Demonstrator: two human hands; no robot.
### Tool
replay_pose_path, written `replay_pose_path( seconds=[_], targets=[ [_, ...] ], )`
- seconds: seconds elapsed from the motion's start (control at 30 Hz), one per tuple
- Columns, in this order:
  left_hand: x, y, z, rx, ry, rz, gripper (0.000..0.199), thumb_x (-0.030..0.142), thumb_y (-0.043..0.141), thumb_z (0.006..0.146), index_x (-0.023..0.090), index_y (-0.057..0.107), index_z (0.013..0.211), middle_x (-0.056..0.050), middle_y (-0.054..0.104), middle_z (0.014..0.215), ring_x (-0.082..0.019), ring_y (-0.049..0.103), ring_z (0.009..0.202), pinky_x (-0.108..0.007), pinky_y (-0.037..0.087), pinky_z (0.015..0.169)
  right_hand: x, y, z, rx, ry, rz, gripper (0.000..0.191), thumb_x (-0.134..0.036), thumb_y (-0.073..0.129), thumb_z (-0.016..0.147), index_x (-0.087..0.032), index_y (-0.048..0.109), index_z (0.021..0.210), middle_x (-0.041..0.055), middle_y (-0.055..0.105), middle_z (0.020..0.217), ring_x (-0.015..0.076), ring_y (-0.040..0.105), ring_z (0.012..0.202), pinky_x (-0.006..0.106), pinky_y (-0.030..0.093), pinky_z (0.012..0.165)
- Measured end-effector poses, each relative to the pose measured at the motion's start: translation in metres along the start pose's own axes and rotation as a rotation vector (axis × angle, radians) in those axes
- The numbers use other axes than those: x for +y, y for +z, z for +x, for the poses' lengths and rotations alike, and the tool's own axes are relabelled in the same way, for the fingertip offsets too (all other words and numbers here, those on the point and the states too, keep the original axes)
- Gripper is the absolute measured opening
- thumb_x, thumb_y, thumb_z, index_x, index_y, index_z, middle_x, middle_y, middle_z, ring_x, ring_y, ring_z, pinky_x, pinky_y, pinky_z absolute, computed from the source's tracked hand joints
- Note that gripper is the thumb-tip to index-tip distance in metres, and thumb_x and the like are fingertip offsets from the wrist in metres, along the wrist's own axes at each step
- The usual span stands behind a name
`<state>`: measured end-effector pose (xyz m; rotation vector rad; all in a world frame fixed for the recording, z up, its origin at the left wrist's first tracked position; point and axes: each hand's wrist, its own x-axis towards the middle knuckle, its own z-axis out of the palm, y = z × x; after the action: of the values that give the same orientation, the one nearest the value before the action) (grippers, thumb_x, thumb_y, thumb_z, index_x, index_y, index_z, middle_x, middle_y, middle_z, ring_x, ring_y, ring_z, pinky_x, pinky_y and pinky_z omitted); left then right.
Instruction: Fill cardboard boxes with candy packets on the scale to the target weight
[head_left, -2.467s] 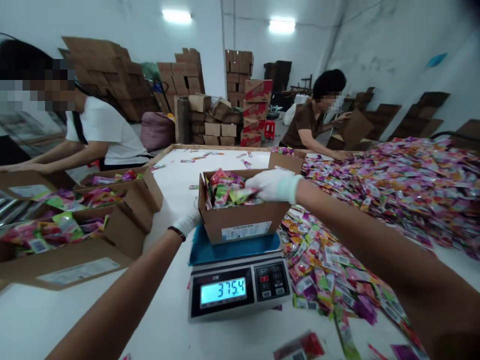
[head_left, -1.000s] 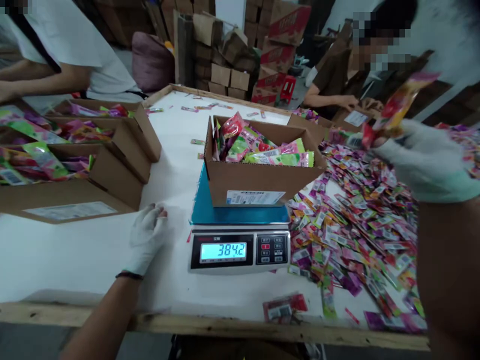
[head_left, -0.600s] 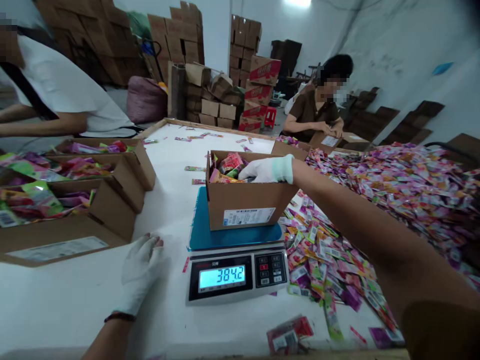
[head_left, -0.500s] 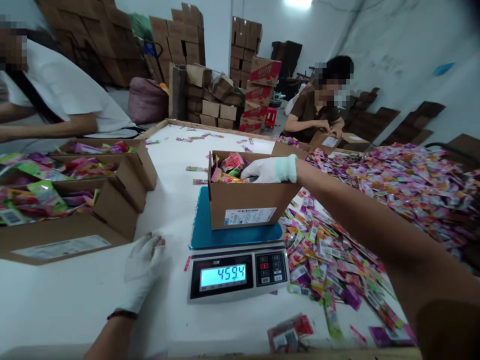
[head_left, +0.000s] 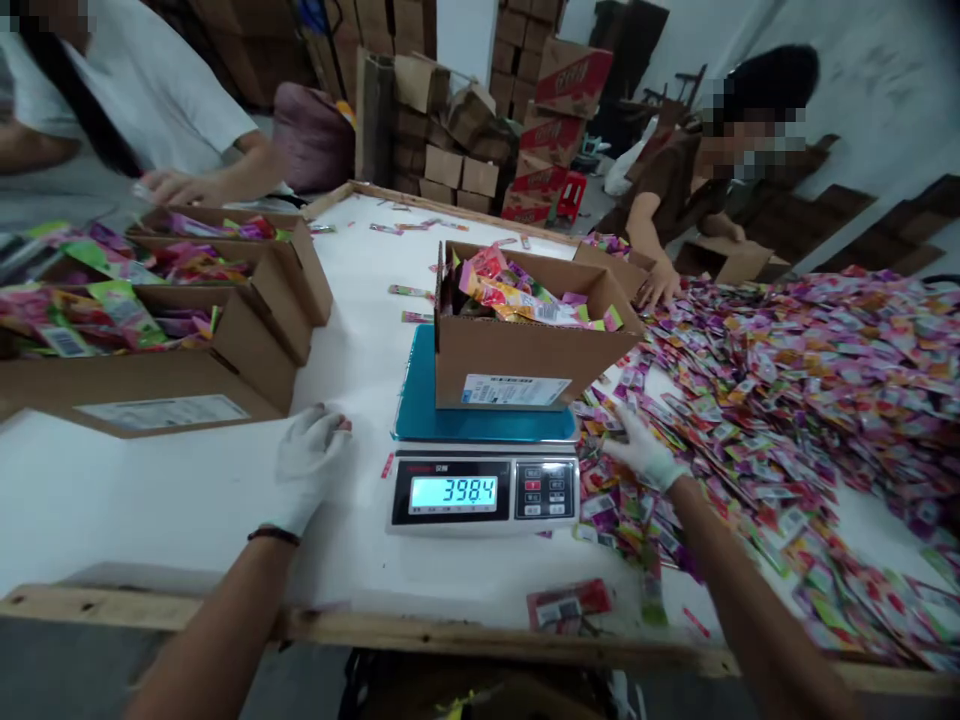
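A cardboard box filled with colourful wrapped candies stands on the blue pan of a digital scale. Its lit display reads 398.4. Just right of the scale, my right hand, in a white glove, is over the scattered candy packets with fingers apart; I see nothing held in it. My left hand, also gloved, lies on the white table left of the scale, its fingers stretched forward and holding nothing.
Several candy-filled boxes line the left side. A large heap of candy packets covers the right. One person works at the far left, another at the back right with boxes. A wooden edge borders the table's front.
My right hand has left the box and moved down to the packets right of the scale. The display fell from 459.4 to 398.4. The view has tilted downward.
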<state>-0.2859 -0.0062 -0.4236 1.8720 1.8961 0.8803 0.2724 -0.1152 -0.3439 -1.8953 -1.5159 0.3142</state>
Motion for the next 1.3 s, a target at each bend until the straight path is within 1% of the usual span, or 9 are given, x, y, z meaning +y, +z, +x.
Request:
replay_pose_path(
  seconds=[0.1,0.2,0.63,0.77,0.83,0.93,1.07,1.17,1.3],
  targets=[
    [0.003,-0.001,-0.001,0.004,-0.002,0.004,0.041,0.05,0.055,0.098,0.016,0.076,0.108,-0.018,0.069,0.143,-0.038,0.057,0.149,-0.056,0.046,0.135,0.04,0.034,-0.043,0.028,0.077,-0.006,0.05,-0.063,0.077,0.073,-0.022,0.074,0.1,0.0175,0.081,0.115,0.039,0.071,0.115,0.061,0.055,0.113],
    [0.008,-0.002,-0.002,0.01,-0.008,0.01,0.04,0.048,0.056,0.098,0.015,0.076,0.109,-0.018,0.068,0.145,-0.039,0.058,0.148,-0.057,0.046,0.135,0.059,0.042,-0.056,0.063,0.121,0.016,0.042,-0.064,0.064,0.083,-0.023,0.07,0.092,0.0153,0.079,0.102,0.0352,0.072,0.103,0.057,0.056,0.107],
    [0.033,-0.011,-0.008,0.053,-0.102,-0.088,0.044,0.042,0.054,0.097,0.008,0.072,0.12,-0.024,0.069,0.144,-0.04,0.063,0.144,-0.06,0.048,0.133,0.06,0.042,-0.057,0.233,0.259,0.105,0.05,-0.073,0.056,0.084,-0.025,0.063,0.095,0.0126,0.075,0.094,0.031,0.068,0.092,0.05,0.06,0.095],
    [0.118,-0.057,-0.006,0.282,0.125,-0.173,0.056,0.048,0.041,0.111,0.011,0.06,0.149,-0.018,0.058,0.165,-0.029,0.051,0.161,-0.05,0.037,0.143,0.055,0.042,-0.056,0.223,0.264,0.131,0.053,-0.073,0.06,0.084,-0.024,0.067,0.101,0.0141,0.08,0.102,0.033,0.071,0.097,0.051,0.061,0.099],
    [0.184,-0.082,-0.004,0.446,0.579,-0.159,0.052,0.048,0.052,0.112,0.014,0.061,0.15,-0.014,0.057,0.169,-0.031,0.051,0.163,-0.054,0.034,0.144,0.053,0.043,-0.055,0.22,0.256,0.136,0.05,-0.072,0.06,0.086,-0.025,0.068,0.1,0.013,0.081,0.102,0.0332,0.073,0.097,0.05,0.062,0.098],
    [0.277,-0.101,-0.001,0.256,0.981,0.076,0.05,0.05,0.062,0.11,0.02,0.062,0.15,-0.01,0.064,0.159,-0.036,0.061,0.153,-0.054,0.051,0.128,0.052,0.044,-0.053,0.225,0.237,0.136,0.046,-0.069,0.06,0.087,-0.026,0.071,0.098,0.0116,0.083,0.101,0.033,0.075,0.096,0.049,0.064,0.096],
    [0.341,-0.092,0.003,-0.069,0.833,0.595,0.04,0.036,0.074,0.102,0.019,0.068,0.138,-0.013,0.076,0.118,-0.039,0.076,0.113,-0.049,0.058,0.098,0.047,0.044,-0.053,0.241,0.221,0.148,0.048,-0.069,0.06,0.086,-0.025,0.075,0.097,0.0121,0.085,0.102,0.034,0.078,0.097,0.049,0.065,0.097],
    [0.335,-0.098,0.0,-0.109,0.796,0.664,0.027,0.03,0.074,0.099,0.021,0.072,0.125,-0.01,0.076,0.105,-0.034,0.076,0.103,-0.043,0.053,0.085,0.041,0.042,-0.061,0.243,0.223,0.181,0.048,-0.072,0.062,0.081,-0.027,0.075,0.094,0.0134,0.085,0.099,0.0382,0.079,0.096,0.055,0.066,0.097],
    [0.273,-0.146,-0.027,-0.204,0.803,0.684,0.02,0.016,0.061,0.097,0.027,0.075,0.106,-0.009,0.077,0.097,-0.033,0.075,0.099,-0.047,0.053,0.082,0.062,0.042,-0.063,0.231,0.263,0.197,0.047,-0.074,0.065,0.071,-0.032,0.074,0.09,0.0147,0.085,0.101,0.0459,0.081,0.102,0.065,0.065,0.1]
  ],
)
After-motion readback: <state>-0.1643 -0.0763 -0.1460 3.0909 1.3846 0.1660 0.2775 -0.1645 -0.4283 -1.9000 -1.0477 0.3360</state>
